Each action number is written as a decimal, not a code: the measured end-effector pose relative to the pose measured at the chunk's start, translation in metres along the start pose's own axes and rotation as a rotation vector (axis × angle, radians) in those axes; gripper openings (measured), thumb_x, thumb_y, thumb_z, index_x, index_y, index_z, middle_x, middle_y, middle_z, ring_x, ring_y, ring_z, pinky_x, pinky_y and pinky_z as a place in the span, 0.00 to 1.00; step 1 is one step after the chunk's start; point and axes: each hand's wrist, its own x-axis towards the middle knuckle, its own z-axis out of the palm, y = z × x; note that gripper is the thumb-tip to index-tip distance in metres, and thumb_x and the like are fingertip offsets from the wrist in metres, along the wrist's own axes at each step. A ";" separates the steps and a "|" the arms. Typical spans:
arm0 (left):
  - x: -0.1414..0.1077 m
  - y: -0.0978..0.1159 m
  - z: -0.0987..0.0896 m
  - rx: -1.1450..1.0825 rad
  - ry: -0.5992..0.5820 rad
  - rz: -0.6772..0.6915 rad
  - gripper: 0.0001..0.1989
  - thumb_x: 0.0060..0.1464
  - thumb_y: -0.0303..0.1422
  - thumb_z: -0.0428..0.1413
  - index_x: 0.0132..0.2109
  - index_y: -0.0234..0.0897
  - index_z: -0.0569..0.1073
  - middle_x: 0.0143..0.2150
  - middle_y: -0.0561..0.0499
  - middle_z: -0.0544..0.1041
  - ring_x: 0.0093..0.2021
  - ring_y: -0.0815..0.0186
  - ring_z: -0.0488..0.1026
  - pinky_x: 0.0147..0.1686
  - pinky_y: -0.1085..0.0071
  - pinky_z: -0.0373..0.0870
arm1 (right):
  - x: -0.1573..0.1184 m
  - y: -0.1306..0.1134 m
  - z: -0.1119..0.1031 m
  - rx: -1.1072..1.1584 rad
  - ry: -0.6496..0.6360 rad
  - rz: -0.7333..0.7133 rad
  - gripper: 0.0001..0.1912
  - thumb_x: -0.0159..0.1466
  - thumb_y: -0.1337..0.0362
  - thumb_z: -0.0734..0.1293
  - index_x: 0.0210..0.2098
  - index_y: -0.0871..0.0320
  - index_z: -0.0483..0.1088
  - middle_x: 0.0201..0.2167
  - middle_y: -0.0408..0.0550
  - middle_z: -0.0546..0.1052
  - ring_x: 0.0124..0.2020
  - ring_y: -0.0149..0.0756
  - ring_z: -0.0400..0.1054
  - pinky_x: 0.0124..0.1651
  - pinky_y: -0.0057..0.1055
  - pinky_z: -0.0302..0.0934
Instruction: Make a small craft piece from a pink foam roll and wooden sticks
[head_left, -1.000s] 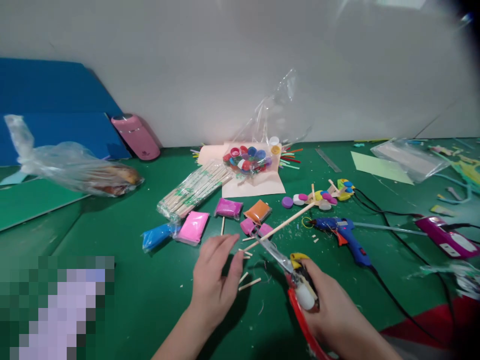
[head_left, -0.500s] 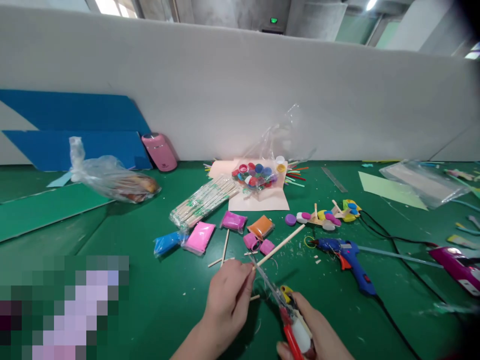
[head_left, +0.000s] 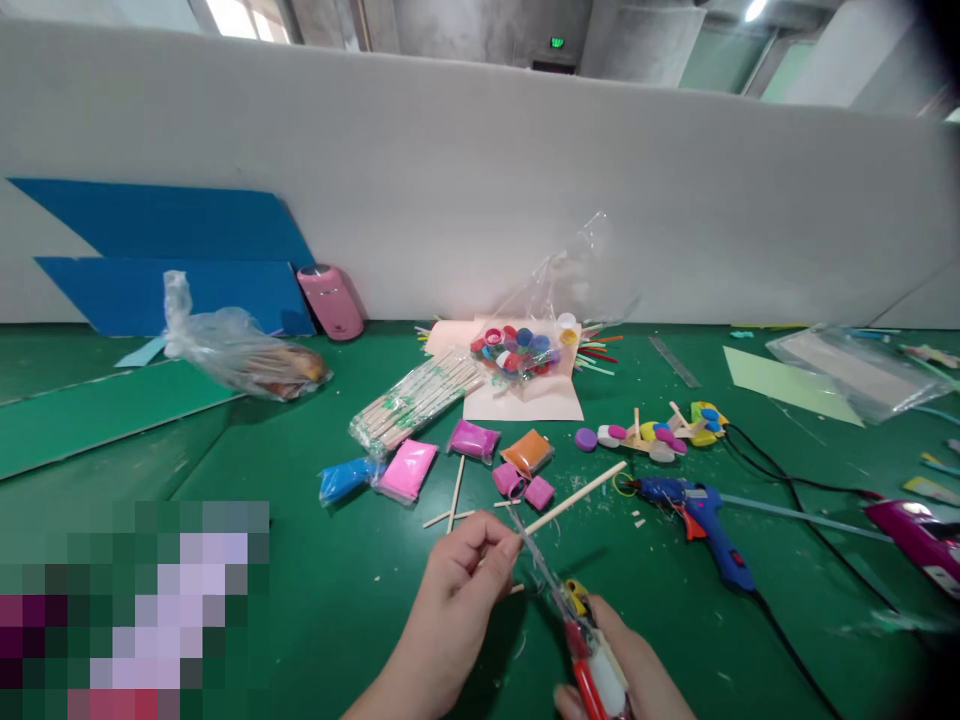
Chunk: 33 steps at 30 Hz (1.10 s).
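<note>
A wooden stick [head_left: 576, 498] was pinched by the left hand [head_left: 466, 605] above the green table [head_left: 322, 600], its near end placed at scissors [head_left: 576, 638] gripped in the right hand [head_left: 636, 658].

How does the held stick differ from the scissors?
The stick is plain and pale; the scissors have grey blades and red-and-yellow handles. The stick slants away rightward from the left hand, the scissors leftward from the right hand. Both are held.
</note>
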 end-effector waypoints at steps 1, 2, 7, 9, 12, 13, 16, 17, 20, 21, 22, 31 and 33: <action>-0.001 0.002 0.001 0.050 0.029 0.015 0.11 0.52 0.36 0.50 0.24 0.35 0.64 0.20 0.58 0.57 0.21 0.73 0.52 0.21 0.76 0.50 | 0.003 0.004 0.002 0.005 -0.008 0.037 0.14 0.53 0.55 0.62 0.35 0.57 0.65 0.17 0.41 0.70 0.18 0.29 0.65 0.21 0.21 0.57; -0.002 0.003 0.002 0.103 0.064 0.041 0.11 0.51 0.35 0.50 0.24 0.35 0.65 0.20 0.57 0.58 0.21 0.72 0.53 0.21 0.76 0.51 | 0.006 0.008 0.003 -0.001 -0.004 0.063 0.15 0.55 0.53 0.61 0.35 0.57 0.65 0.16 0.41 0.69 0.18 0.30 0.65 0.20 0.21 0.57; -0.005 0.002 0.001 0.227 0.139 0.177 0.09 0.51 0.33 0.50 0.25 0.35 0.66 0.21 0.56 0.61 0.22 0.71 0.55 0.22 0.76 0.52 | 0.009 0.011 0.004 -0.061 0.077 0.006 0.16 0.52 0.54 0.65 0.37 0.56 0.64 0.17 0.40 0.69 0.17 0.29 0.64 0.21 0.22 0.57; -0.003 0.002 -0.002 0.188 0.117 0.134 0.10 0.50 0.34 0.51 0.24 0.35 0.65 0.20 0.56 0.60 0.22 0.71 0.55 0.22 0.75 0.52 | 0.005 0.006 0.002 -0.068 0.037 -0.040 0.14 0.52 0.56 0.65 0.37 0.55 0.64 0.16 0.38 0.68 0.17 0.29 0.63 0.20 0.21 0.55; 0.001 0.005 -0.006 -0.052 -0.007 -0.038 0.11 0.51 0.35 0.51 0.24 0.36 0.62 0.17 0.59 0.55 0.19 0.73 0.50 0.20 0.76 0.47 | 0.000 -0.002 -0.001 -0.121 0.020 -0.103 0.16 0.50 0.61 0.67 0.37 0.55 0.63 0.16 0.37 0.68 0.17 0.28 0.63 0.20 0.21 0.54; 0.002 0.007 -0.007 -0.134 -0.055 -0.097 0.11 0.51 0.36 0.50 0.24 0.36 0.62 0.17 0.60 0.53 0.19 0.74 0.48 0.19 0.76 0.46 | 0.000 -0.003 -0.001 -0.140 0.033 -0.111 0.17 0.48 0.62 0.68 0.37 0.55 0.62 0.17 0.37 0.69 0.18 0.28 0.63 0.20 0.21 0.54; 0.001 0.011 -0.006 -0.159 -0.070 -0.144 0.11 0.50 0.36 0.51 0.24 0.36 0.61 0.17 0.60 0.53 0.18 0.74 0.47 0.19 0.76 0.45 | 0.000 -0.004 0.000 -0.208 0.077 -0.117 0.21 0.45 0.66 0.69 0.38 0.55 0.62 0.21 0.39 0.71 0.19 0.27 0.63 0.20 0.20 0.53; 0.000 0.011 -0.005 -0.095 -0.030 -0.108 0.11 0.50 0.36 0.51 0.24 0.36 0.63 0.17 0.59 0.55 0.19 0.74 0.49 0.19 0.76 0.46 | 0.001 -0.004 0.000 -0.241 0.091 -0.129 0.21 0.44 0.67 0.69 0.38 0.55 0.61 0.21 0.39 0.71 0.19 0.27 0.63 0.20 0.20 0.53; -0.003 0.010 -0.004 0.108 0.094 0.037 0.10 0.49 0.35 0.53 0.24 0.34 0.65 0.20 0.56 0.60 0.22 0.72 0.53 0.22 0.75 0.50 | 0.001 -0.006 -0.001 -0.305 0.112 -0.174 0.19 0.44 0.68 0.68 0.36 0.55 0.61 0.21 0.38 0.71 0.19 0.26 0.63 0.21 0.20 0.53; -0.002 0.009 -0.004 0.131 0.106 0.061 0.11 0.49 0.35 0.53 0.24 0.34 0.66 0.21 0.56 0.60 0.23 0.72 0.54 0.23 0.75 0.50 | 0.000 -0.007 -0.001 -0.311 0.112 -0.187 0.19 0.44 0.68 0.68 0.36 0.55 0.61 0.22 0.38 0.71 0.19 0.26 0.62 0.21 0.20 0.53; -0.002 0.008 -0.005 0.115 0.094 0.059 0.11 0.49 0.35 0.53 0.23 0.34 0.65 0.20 0.56 0.60 0.22 0.72 0.54 0.22 0.75 0.50 | 0.000 -0.008 -0.002 -0.314 0.111 -0.199 0.19 0.45 0.68 0.68 0.36 0.55 0.61 0.22 0.38 0.71 0.19 0.26 0.62 0.21 0.20 0.52; 0.004 0.010 -0.008 -0.155 -0.044 -0.125 0.11 0.50 0.35 0.52 0.24 0.36 0.63 0.16 0.60 0.55 0.18 0.75 0.48 0.19 0.76 0.46 | -0.001 -0.010 0.003 -0.326 0.138 -0.244 0.16 0.46 0.66 0.65 0.34 0.57 0.58 0.20 0.39 0.69 0.18 0.27 0.61 0.20 0.22 0.52; 0.003 0.010 -0.006 0.012 0.064 -0.005 0.10 0.49 0.35 0.53 0.25 0.35 0.65 0.19 0.58 0.59 0.20 0.73 0.52 0.20 0.76 0.48 | -0.001 -0.011 0.004 -0.338 0.154 -0.229 0.14 0.47 0.66 0.64 0.33 0.57 0.58 0.19 0.38 0.68 0.17 0.27 0.60 0.20 0.22 0.51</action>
